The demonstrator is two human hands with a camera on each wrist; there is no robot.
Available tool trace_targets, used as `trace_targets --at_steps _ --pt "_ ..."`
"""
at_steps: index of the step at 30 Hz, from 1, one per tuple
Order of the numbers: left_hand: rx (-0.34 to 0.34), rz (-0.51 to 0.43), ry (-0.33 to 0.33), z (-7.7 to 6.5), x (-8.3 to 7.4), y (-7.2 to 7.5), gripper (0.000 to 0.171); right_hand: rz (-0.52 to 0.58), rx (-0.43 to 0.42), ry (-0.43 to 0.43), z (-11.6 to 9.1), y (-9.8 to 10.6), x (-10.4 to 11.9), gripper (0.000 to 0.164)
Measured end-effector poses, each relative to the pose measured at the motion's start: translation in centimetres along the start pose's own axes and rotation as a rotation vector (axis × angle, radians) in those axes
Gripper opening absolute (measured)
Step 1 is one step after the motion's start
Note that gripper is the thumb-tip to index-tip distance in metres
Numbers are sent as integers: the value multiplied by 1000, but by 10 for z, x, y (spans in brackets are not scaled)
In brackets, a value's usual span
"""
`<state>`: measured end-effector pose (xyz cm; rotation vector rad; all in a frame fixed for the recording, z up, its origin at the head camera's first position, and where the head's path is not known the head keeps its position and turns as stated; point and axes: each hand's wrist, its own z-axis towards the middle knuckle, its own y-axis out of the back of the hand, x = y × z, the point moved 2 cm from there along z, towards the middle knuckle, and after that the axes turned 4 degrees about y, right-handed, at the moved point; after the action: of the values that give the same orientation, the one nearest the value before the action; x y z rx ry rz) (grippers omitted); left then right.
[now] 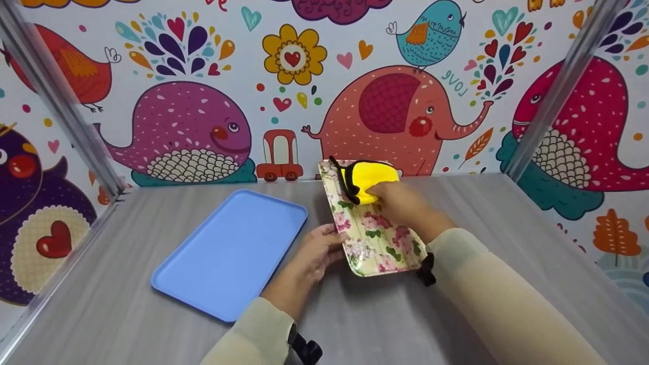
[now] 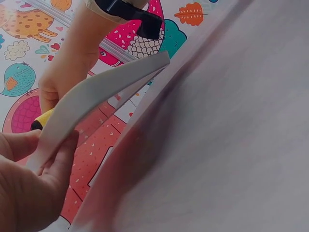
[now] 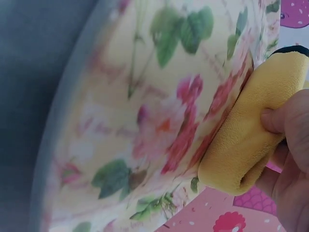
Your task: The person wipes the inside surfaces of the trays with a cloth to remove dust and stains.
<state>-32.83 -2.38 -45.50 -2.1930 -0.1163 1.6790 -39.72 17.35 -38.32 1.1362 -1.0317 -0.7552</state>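
Observation:
A floral tray (image 1: pixel 375 243) with pink flowers and green leaves is held tilted above the table. My left hand (image 1: pixel 319 251) grips its left edge, thumb on the upper face and fingers beneath, as the left wrist view shows along the tray's pale side (image 2: pixel 91 92). In my right hand (image 1: pixel 405 205) is a folded yellow cloth (image 1: pixel 372 177) with black edging. Thumb and fingers pinch the cloth (image 3: pixel 246 130), which lies against the tray's patterned face (image 3: pixel 159 121) toward its far end.
A blue tray (image 1: pixel 233 253) lies flat on the grey wood-grain table (image 1: pixel 127 253), left of my left hand. Behind the table stands a wall (image 1: pixel 203 45) printed with cartoon animals, with metal corner posts (image 1: pixel 563 86) at the sides.

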Motion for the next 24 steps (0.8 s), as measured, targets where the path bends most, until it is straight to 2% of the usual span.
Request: trace_targets --at_steps 6,13,17,24 --pt "-13 -4 6 2 1 -2 43 -29 -35 83 -1 -3 9 30" --pt "-6 1 6 2 1 -4 42 -124 -56 196 -10 -3 17 39" --pt "-4 6 7 2 1 -4 40 -123 -46 233 -15 -5 23 44" --pt "-24 8 10 0 1 -2 37 -145 -52 305 -21 -6 34 41"
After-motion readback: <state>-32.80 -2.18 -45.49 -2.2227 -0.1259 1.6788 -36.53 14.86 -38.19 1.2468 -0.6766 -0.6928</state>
